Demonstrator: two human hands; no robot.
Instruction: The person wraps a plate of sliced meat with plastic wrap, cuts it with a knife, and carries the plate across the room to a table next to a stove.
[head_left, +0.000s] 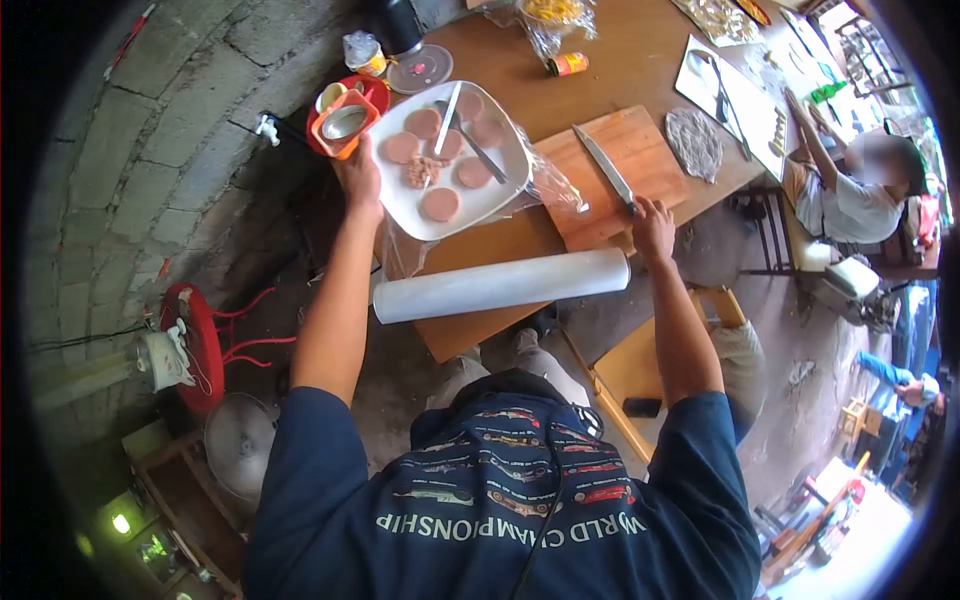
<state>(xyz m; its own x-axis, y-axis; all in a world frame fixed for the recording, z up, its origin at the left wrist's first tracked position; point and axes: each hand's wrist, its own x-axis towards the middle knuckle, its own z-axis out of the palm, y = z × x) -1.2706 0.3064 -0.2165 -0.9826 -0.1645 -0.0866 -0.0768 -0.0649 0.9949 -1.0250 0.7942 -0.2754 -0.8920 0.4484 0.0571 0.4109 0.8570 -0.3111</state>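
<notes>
My left hand [360, 180] is closed on a small orange square container [345, 122] with a round metal-looking opening, held near the white plate's left side. On the white plate [400, 215] lie several round pink meat slices [440, 205], a chopped pile of the same meat [424, 172], and two utensils that look like knives [482, 155]. My right hand [653, 230] has its fingers closed round the handle of a long kitchen knife [605, 165]. The blade rests across the wooden cutting board [570, 215].
A roll of plastic wrap [500, 285] lies along the table's near edge. Clear film [555, 180] is bunched beside the plate. Behind are a red bowl [372, 90], a clear round lid [420, 70] and a small can [568, 64]. Another person [850, 185] sits at the right.
</notes>
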